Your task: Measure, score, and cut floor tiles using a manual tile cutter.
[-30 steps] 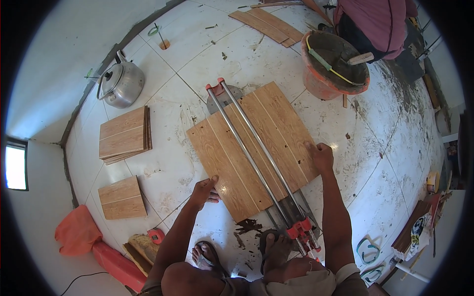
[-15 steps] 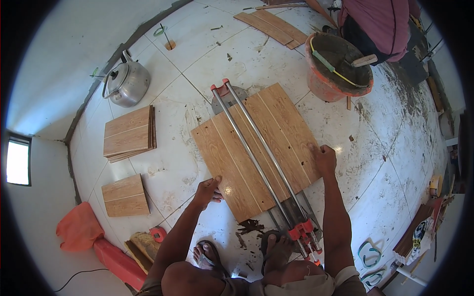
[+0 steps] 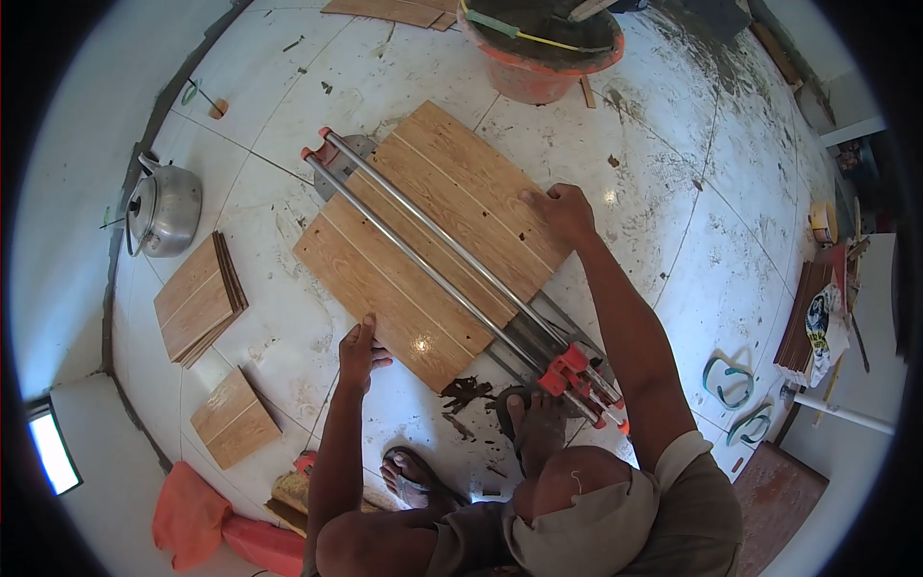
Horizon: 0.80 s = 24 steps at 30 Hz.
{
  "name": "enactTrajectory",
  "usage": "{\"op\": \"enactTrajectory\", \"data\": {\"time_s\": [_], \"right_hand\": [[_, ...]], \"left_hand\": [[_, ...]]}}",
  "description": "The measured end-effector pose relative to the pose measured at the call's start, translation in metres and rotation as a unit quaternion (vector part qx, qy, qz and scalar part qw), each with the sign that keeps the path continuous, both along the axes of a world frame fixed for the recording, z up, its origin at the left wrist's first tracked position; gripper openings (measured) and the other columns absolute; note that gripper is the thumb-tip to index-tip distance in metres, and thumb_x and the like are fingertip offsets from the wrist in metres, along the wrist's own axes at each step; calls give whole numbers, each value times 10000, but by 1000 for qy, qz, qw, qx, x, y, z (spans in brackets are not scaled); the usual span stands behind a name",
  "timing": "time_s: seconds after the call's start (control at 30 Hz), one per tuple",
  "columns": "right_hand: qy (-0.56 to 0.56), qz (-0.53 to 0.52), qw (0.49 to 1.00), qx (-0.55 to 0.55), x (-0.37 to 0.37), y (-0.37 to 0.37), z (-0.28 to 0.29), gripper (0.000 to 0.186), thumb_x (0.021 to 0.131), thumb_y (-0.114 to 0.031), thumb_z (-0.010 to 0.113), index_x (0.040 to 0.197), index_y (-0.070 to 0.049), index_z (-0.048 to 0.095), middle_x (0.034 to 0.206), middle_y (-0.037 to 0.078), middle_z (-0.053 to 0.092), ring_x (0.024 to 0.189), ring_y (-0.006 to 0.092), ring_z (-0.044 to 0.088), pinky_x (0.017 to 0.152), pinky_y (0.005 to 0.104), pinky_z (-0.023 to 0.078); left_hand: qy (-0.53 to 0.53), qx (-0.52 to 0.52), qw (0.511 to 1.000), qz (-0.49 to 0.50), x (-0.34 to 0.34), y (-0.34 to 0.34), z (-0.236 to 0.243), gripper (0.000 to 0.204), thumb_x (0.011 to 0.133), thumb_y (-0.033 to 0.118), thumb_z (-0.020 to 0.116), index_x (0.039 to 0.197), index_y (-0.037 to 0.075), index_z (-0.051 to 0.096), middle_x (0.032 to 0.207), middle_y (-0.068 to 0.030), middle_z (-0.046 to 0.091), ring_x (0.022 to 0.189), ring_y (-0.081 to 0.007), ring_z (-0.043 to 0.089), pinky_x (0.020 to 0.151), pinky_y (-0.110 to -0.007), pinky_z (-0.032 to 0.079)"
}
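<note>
White floor (image 3: 673,221); both hands, left (image 3: 361,351), right (image 3: 561,210), flat, seemingly ungripping, on wood-look tile (image 3: 433,240) edges.

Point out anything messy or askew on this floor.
Dark debris is smeared on the white floor beside the tile cutter. The wood-look tile lies askew to the floor joints.

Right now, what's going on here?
A person crouches on a white tiled floor over a manual tile cutter with a large wood-look tile lying under its twin rails. The left hand rests on the tile's near edge, the right hand on its far right edge. The cutter's red handle sits at the near end, untouched. Spare tile stacks lie to the left, beside a metal kettle.
</note>
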State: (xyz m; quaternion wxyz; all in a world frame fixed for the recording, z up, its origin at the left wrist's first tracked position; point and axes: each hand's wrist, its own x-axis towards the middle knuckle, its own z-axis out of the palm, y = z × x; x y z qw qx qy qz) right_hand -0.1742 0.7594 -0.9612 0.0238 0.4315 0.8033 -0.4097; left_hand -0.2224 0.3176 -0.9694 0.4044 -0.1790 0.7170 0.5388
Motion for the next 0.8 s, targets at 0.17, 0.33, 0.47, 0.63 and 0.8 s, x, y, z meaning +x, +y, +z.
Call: {"op": "enactTrajectory", "data": {"time_s": [0.17,0.33,0.47,0.63,0.8], "right_hand": [[6,-8,1000,-19,0,-7,3,556,751,-565,795,828,-23,694,746,114,681,681,224,653,665,390,508],[16,-12,1000,-13,-5,-15,4,547,752,-556,799,818,-24,689,744,113,680,687,224,653,668,385,508],[11,-4,1000,-17,-6,-13,11,514,770,-513,794,899,-28,684,827,103,678,762,219,653,711,373,510],[237,4,952,195,56,-20,10,434,834,-356,768,1109,-55,621,1003,92,593,922,235,601,801,356,491],[107,36,975,189,255,-36,35,292,890,-264,748,995,-22,621,854,110,593,783,259,595,737,345,490]], "left_hand": [[147,24,985,89,43,-3,0,445,932,323,706,1171,52,446,944,-159,689,683,-199,684,597,-316,584],[38,61,997,27,90,-4,4,487,911,285,728,1194,33,420,982,-173,670,787,-248,705,675,-372,612],[10,82,996,-15,85,13,18,494,899,303,736,1216,-11,525,1016,-155,684,839,-246,715,703,-379,621],[15,80,996,-23,83,7,11,490,895,311,737,1214,-21,569,1024,-149,684,839,-237,715,694,-366,621],[3,104,995,-1,80,11,13,425,895,262,747,1172,-21,594,988,-124,698,821,-203,714,662,-349,627]]}}
